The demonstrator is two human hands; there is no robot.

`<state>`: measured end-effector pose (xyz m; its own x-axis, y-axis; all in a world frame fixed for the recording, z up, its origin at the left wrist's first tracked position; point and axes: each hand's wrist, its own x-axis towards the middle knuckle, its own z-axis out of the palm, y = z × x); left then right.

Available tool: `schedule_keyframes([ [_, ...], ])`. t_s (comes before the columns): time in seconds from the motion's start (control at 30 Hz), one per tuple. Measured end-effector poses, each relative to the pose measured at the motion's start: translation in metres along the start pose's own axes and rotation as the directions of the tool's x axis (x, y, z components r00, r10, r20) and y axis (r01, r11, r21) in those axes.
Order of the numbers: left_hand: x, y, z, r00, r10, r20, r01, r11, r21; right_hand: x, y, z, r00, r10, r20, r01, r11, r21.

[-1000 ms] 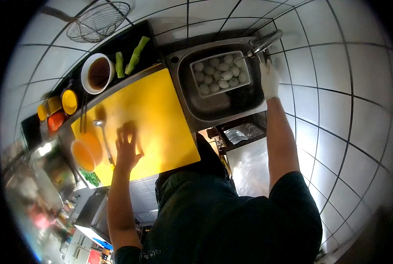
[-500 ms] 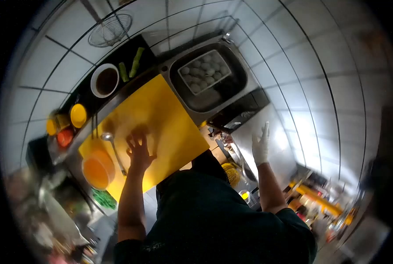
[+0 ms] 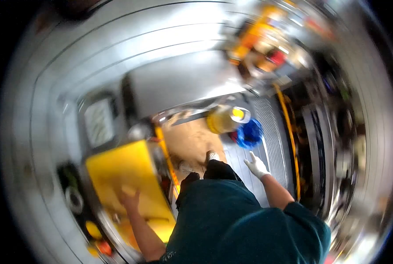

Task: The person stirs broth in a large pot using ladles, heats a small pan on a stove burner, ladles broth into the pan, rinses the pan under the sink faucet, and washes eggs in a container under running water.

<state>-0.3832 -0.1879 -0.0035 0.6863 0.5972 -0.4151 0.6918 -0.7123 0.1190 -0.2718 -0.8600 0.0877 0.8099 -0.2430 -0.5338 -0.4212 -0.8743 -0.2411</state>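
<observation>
Closest in, it's the dark green shirt (image 3: 245,222), filling the foreground! Out ahead, the left hand (image 3: 129,199) is spread over the yellow board (image 3: 117,167), gripping nothing that shows; whether it touches the surface, I can't tell through this blur. Across on the other side, the white-gloved right hand (image 3: 256,166) hangs open in mid-air, grasping nothing, near the blue bag (image 3: 250,134). Just beside that bag, a yellow-based container (image 3: 220,119)! Farther out, the sink (image 3: 116,108) past the board, and a steel counter (image 3: 183,79).
</observation>
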Motion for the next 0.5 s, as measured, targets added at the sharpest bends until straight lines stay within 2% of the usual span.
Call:
schedule_keyframes([
  [0.03, -0.029, 0.046, -0.063, 0.992, 0.123, 0.007, -0.121, 0.985, -0.126, -0.012, 0.040, 0.012, 0.998, 0.069, -0.008, -0.068, 0.996, 0.052],
  [0.07, -0.034, 0.055, -0.070, 0.996, 0.081, 0.039, -0.074, 0.986, -0.153, -0.019, 0.076, 0.032, 0.993, 0.119, -0.014, -0.117, 0.987, 0.109],
  [0.1, 0.011, -0.016, -0.003, 0.910, 0.339, -0.238, -0.366, 0.927, -0.083, -0.028, 0.108, 0.047, 0.984, 0.175, -0.030, -0.168, 0.972, 0.162],
  [0.13, 0.019, 0.011, -0.021, 0.968, 0.111, 0.225, -0.123, 0.992, 0.037, -0.039, 0.139, 0.061, 0.970, 0.241, -0.041, -0.226, 0.948, 0.222],
  [0.17, 0.012, 0.017, -0.013, 0.978, 0.203, 0.048, -0.209, 0.955, 0.213, -0.048, 0.161, 0.074, 0.960, 0.278, -0.038, -0.257, 0.928, 0.270],
  [0.23, 0.004, 0.065, -0.021, 0.957, 0.290, 0.000, -0.273, 0.899, 0.342, -0.084, 0.195, 0.083, 0.933, 0.360, 0.032, -0.346, 0.866, 0.361],
  [0.3, -0.054, 0.202, -0.068, 0.948, 0.190, 0.254, -0.256, 0.930, 0.262, -0.113, 0.241, 0.100, 0.878, 0.458, 0.137, -0.472, 0.786, 0.400],
  [0.33, -0.059, 0.237, -0.053, 0.922, 0.324, 0.212, -0.372, 0.895, 0.245, -0.131, 0.263, 0.108, 0.867, 0.470, 0.168, -0.493, 0.752, 0.438],
  [0.37, -0.111, 0.303, -0.059, 0.863, 0.434, 0.259, -0.471, 0.876, 0.103, -0.147, 0.294, 0.122, 0.861, 0.470, 0.194, -0.502, 0.721, 0.478],
  [0.4, -0.123, 0.337, -0.040, 0.789, 0.585, 0.190, -0.610, 0.782, 0.124, -0.164, 0.312, 0.130, 0.853, 0.476, 0.213, -0.513, 0.694, 0.505],
  [0.43, -0.142, 0.379, -0.023, 0.665, 0.725, 0.181, -0.743, 0.666, 0.063, -0.177, 0.339, 0.140, 0.849, 0.469, 0.244, -0.526, 0.702, 0.481],
  [0.47, -0.169, 0.419, -0.003, 0.621, 0.749, 0.230, -0.779, 0.621, 0.079, -0.187, 0.368, 0.151, 0.845, 0.459, 0.273, -0.534, 0.712, 0.456],
  [0.5, -0.213, 0.463, 0.006, 0.516, 0.816, 0.262, -0.853, 0.516, 0.076, -0.203, 0.393, 0.148, 0.803, 0.497, 0.330, -0.596, 0.653, 0.467],
])
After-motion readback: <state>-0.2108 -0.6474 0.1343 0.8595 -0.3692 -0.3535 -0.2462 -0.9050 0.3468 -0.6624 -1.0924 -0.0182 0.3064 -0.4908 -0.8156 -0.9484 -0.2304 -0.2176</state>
